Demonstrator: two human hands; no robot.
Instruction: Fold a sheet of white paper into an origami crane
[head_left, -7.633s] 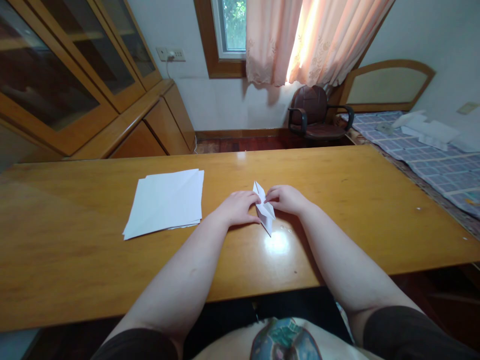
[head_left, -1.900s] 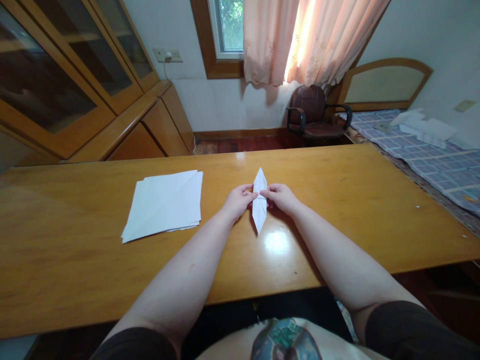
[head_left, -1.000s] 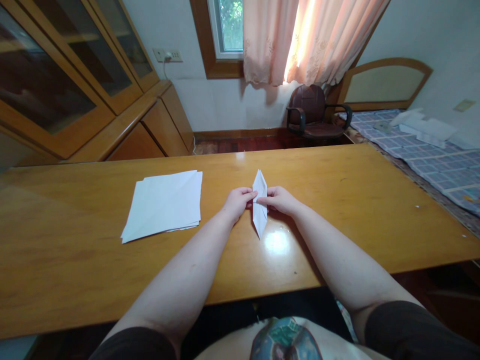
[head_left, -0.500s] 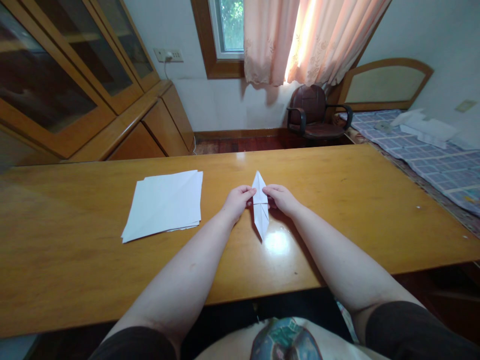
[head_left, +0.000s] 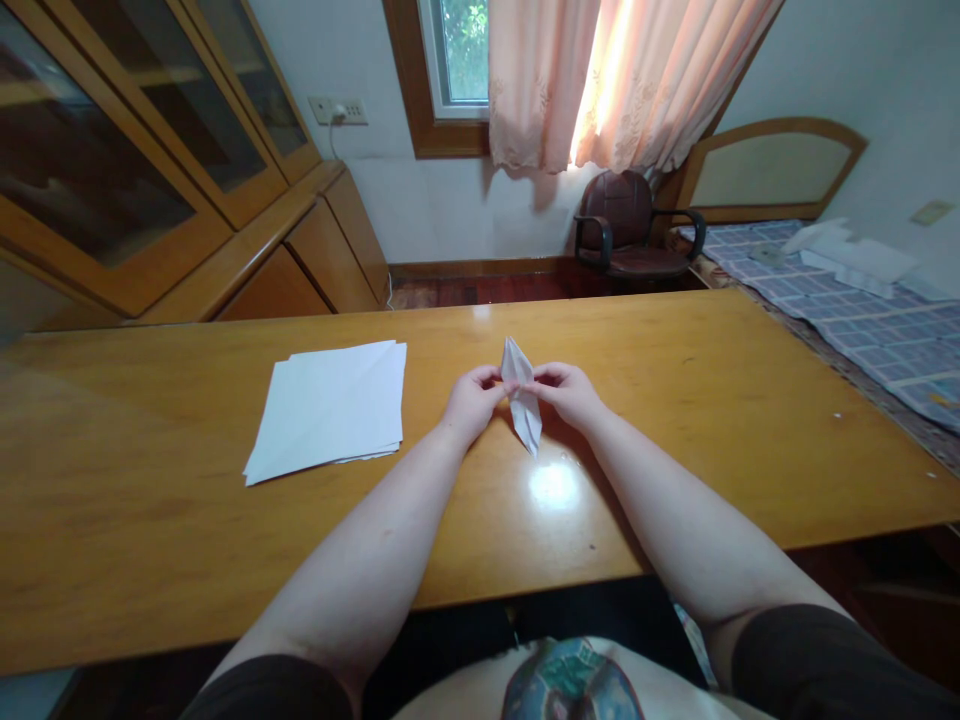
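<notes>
A narrow piece of folded white paper, pointed at both ends, is held just over the table in front of me. My left hand pinches its left side near the middle, thumb on top and fingers partly behind it. On the opposite side my right hand grips the same paper, its thumb close to the left thumb. The paper's middle is partly covered by my thumbs. To the left of my hands lies a stack of white paper sheets, their edges slightly uneven.
The wooden table spans the view. Beyond it stand a glass-door cabinet at left and a brown armchair by the curtain. A bed with a checked cover is at right.
Both thumbs have moved inward over the paper's middle. The paper's surface has changed from flat, with a crosswise line showing, to a bent shape, and its near tip sits farther from me.
</notes>
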